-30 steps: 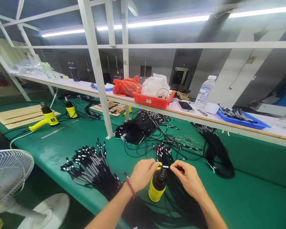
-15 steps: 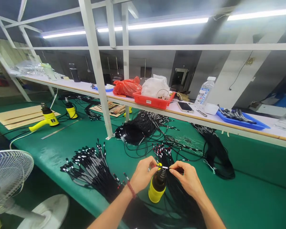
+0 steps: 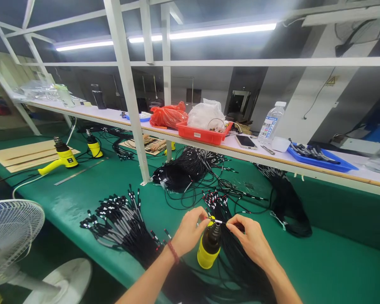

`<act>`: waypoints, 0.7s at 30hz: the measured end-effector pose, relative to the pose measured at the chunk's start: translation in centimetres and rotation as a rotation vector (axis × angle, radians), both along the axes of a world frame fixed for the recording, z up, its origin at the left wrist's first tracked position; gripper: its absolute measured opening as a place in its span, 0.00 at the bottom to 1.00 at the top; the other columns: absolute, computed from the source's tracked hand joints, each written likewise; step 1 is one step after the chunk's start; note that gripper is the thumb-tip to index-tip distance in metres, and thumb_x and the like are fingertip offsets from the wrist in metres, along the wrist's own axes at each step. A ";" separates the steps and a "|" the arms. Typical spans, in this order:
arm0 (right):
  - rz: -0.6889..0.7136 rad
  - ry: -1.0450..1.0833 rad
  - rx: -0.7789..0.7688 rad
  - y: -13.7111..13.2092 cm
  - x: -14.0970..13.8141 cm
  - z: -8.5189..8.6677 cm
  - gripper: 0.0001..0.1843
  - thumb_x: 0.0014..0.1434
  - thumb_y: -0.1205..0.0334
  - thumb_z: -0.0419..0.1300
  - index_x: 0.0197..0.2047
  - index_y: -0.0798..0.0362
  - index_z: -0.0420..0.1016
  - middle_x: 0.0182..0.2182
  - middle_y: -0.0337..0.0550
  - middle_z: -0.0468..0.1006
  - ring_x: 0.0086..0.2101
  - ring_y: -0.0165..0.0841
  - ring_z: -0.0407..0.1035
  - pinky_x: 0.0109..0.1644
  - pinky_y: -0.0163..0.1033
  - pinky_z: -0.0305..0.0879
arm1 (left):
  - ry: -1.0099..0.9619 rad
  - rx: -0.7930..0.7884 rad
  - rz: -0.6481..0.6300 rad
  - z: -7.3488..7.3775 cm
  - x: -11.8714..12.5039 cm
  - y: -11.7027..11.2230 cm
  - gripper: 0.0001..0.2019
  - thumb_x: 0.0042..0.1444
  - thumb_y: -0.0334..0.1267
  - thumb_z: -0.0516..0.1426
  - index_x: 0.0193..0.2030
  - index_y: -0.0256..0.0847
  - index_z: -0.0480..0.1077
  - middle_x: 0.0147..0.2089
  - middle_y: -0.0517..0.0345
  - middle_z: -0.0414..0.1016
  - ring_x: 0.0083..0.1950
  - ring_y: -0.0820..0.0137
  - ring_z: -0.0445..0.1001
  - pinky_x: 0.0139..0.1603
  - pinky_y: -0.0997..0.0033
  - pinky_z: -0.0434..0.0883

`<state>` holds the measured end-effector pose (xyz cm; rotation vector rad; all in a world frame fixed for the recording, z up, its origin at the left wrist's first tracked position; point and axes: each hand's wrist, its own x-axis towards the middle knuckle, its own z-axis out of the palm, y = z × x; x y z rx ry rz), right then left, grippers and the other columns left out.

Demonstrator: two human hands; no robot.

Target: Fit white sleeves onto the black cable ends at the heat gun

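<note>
My left hand [image 3: 188, 232] and my right hand [image 3: 251, 235] pinch a thin black cable [image 3: 218, 221] with a short white sleeve on it. The cable runs across just above the black nozzle of a yellow heat gun [image 3: 209, 249], which stands upright between my hands. Below my right hand lies a heap of black cables [image 3: 237, 266]. A fan of black cables with white-marked ends [image 3: 120, 226] spreads out to the left of my left hand. A red bracelet circles my left wrist.
More black cable bundles [image 3: 180, 173] lie on the green bench [image 3: 335, 223]. Further yellow heat guns [image 3: 63, 158] stand at the back left. A white fan [image 3: 9, 236] stands at the lower left. Above the bench, a white shelf [image 3: 228, 145] holds a red tray, a phone and a blue tray.
My hands have shifted only slightly and still pinch the white-sleeved cable above the nozzle. The heat gun stays in place.
</note>
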<state>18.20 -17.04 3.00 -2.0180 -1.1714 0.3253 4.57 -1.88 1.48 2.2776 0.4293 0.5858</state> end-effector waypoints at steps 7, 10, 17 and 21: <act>0.009 -0.022 -0.069 0.2 0.0 -0.4 0.19 0.63 0.53 0.49 0.26 0.51 0.72 0.21 0.38 0.73 0.25 0.32 0.65 0.29 0.35 0.55 | 0.059 0.013 -0.005 -0.3 0.1 0.2 0.22 0.66 0.43 0.44 0.22 0.41 0.62 0.22 0.64 0.66 0.27 0.71 0.65 0.32 0.73 0.59; 0.000 0.007 -0.006 0.3 0.1 -0.8 0.14 0.61 0.55 0.51 0.28 0.51 0.71 0.24 0.38 0.75 0.26 0.32 0.66 0.30 0.33 0.56 | -0.043 -0.021 0.003 -0.3 0.0 0.2 0.11 0.62 0.40 0.50 0.30 0.41 0.66 0.31 0.62 0.70 0.35 0.70 0.68 0.38 0.75 0.61; 0.020 -0.051 -0.081 0.1 0.0 -1.1 0.21 0.64 0.51 0.47 0.25 0.50 0.70 0.20 0.36 0.71 0.24 0.32 0.63 0.28 0.34 0.53 | 0.060 -0.009 0.005 -0.1 0.2 0.2 0.24 0.67 0.45 0.42 0.20 0.41 0.58 0.20 0.64 0.62 0.25 0.72 0.63 0.31 0.73 0.58; 0.024 -0.022 -0.048 0.1 -0.3 -1.0 0.18 0.63 0.52 0.49 0.26 0.50 0.69 0.21 0.36 0.72 0.24 0.32 0.64 0.29 0.33 0.55 | 0.004 0.008 -0.006 -0.3 0.1 0.2 0.18 0.65 0.42 0.46 0.24 0.41 0.62 0.26 0.63 0.67 0.31 0.70 0.66 0.35 0.72 0.60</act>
